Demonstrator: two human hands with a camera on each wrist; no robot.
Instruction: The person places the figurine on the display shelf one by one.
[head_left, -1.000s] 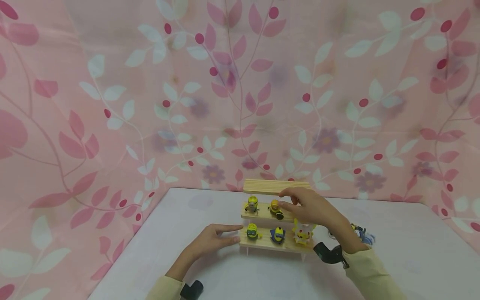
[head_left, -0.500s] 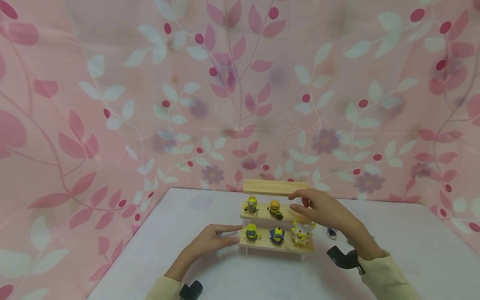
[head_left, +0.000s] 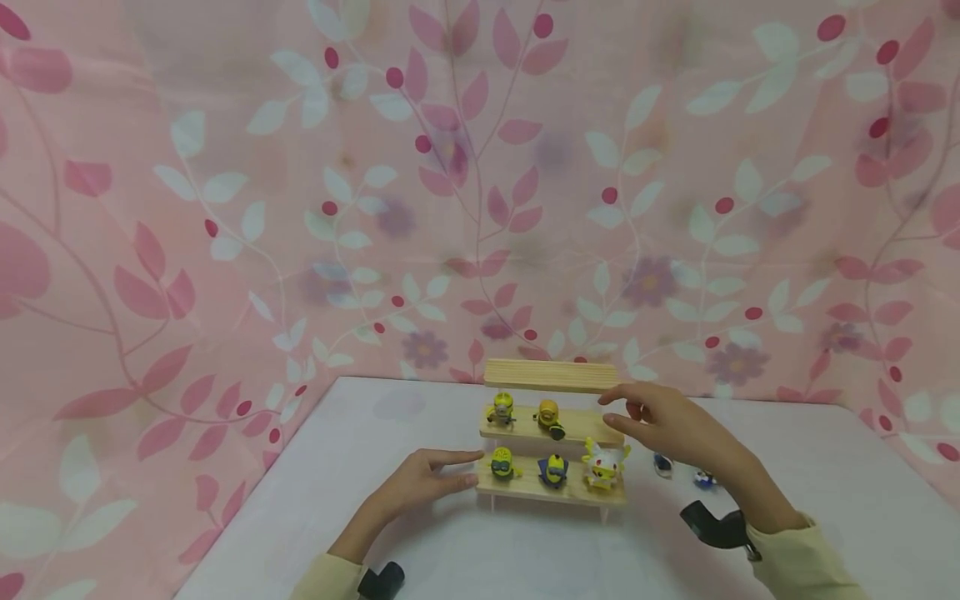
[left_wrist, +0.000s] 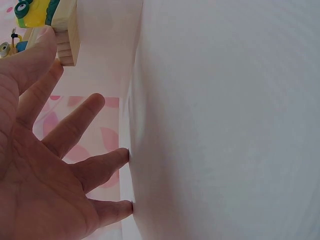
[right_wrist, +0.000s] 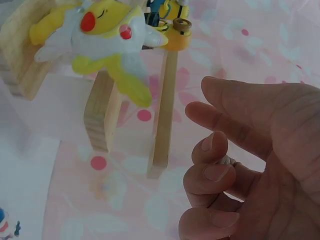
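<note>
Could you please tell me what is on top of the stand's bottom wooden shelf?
On the bottom shelf are a green-goggled Minion figure, a blue-caped Minion figure and a white-and-yellow Pikachu figure. The shelf surface directly beneath them is covered.

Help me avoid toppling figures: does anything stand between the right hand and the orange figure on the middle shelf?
Nothing visible does. In the head view, only bare wood of the middle shelf lies between the right hand and the orange figure. The white-and-yellow figure stands on the lowest shelf, below that path.
</note>
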